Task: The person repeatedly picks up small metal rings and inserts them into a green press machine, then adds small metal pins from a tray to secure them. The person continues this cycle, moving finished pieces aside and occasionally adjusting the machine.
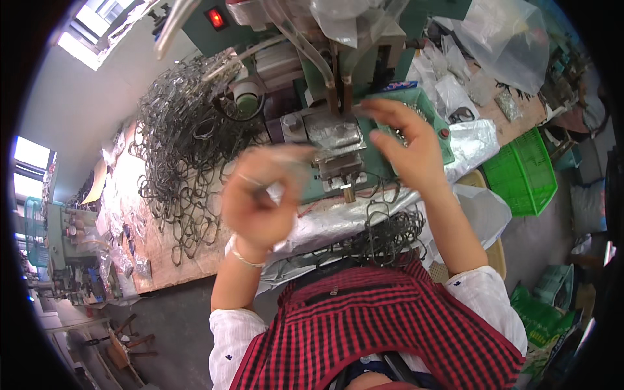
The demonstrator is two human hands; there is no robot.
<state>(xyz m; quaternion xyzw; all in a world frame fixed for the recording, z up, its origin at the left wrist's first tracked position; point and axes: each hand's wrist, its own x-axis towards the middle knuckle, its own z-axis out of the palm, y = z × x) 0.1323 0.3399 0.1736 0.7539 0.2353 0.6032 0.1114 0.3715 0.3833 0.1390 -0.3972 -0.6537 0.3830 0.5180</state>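
Observation:
A green bench machine [393, 52] stands before me, with two brownish upright electrodes or rods [340, 97] above a metal work block [335, 133]. My right hand [416, 146] reaches in from the right; its thumb and fingers are apart, fingertips beside the rods, and I see nothing in it. To the left of the block's front, my left hand [260, 198] is curled and smeared by motion. Whether it holds anything cannot be made out. A tangled heap of dark wire-like loops [185, 123] lies on the table to its left. More dark loops [396, 231] rest at my lap.
Right of the block is a green tray [445, 123] with small parts. Silvery sheeting [474, 146] covers the table's front edge. A bright green plastic basket [520, 172] stands at the right, below clear plastic bags [504, 45]. A red lit switch [215, 18] glows on the machine.

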